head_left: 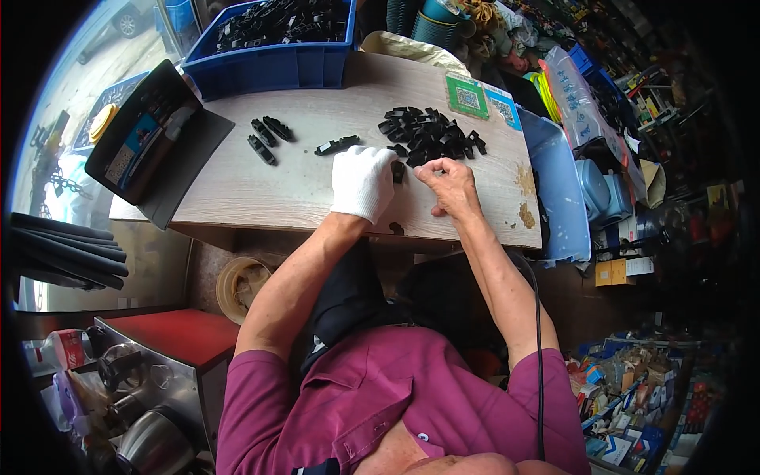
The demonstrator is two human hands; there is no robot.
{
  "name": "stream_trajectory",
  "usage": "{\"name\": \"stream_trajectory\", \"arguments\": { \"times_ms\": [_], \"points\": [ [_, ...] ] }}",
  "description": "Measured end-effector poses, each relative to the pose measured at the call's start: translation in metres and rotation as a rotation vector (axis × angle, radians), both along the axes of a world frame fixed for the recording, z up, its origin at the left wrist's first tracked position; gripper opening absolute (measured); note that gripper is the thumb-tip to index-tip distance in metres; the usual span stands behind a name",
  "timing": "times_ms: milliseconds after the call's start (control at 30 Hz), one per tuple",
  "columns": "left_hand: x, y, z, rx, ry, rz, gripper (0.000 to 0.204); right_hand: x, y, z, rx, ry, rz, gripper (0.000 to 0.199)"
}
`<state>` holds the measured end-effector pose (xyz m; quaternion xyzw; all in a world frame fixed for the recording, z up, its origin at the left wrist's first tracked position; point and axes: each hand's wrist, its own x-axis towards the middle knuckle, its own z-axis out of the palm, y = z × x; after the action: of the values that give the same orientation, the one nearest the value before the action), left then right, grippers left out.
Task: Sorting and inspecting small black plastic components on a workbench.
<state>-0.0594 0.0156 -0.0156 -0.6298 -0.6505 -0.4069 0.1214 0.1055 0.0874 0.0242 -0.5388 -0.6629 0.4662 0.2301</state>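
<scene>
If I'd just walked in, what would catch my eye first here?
Probably the white-gloved left hand beside the bare right hand, both at a pile of black parts on a pale wooden table. Behind, a blue crate holds more black parts.

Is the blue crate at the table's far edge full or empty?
Partly full: the blue crate holds a layer of black plastic parts covering its bottom, below the rim.
</scene>
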Motion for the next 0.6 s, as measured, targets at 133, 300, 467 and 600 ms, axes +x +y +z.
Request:
{"name": "stream_trajectory", "arguments": {
  "times_ms": [133,300,467,600],
  "points": [
    [0.005,-0.001,0.006,-0.036,0.032,-0.043,0.013,-0.003,-0.002,-0.001,-0.020,-0.013,0.029,0.026],
    [0.009,0.004,0.004,-0.097,0.170,-0.056,0.014,-0.013,-0.001,-0.009,-0.005,-0.109,0.032,0.030],
    [0.010,0.001,0.010,-0.098,0.108,-0.053,0.012,-0.015,-0.005,-0.006,-0.047,-0.044,0.025,0.036],
    [0.011,-0.006,0.011,0.016,0.036,-0.112,0.017,-0.013,-0.010,-0.005,-0.166,0.170,0.119,0.040]
  ]
}}
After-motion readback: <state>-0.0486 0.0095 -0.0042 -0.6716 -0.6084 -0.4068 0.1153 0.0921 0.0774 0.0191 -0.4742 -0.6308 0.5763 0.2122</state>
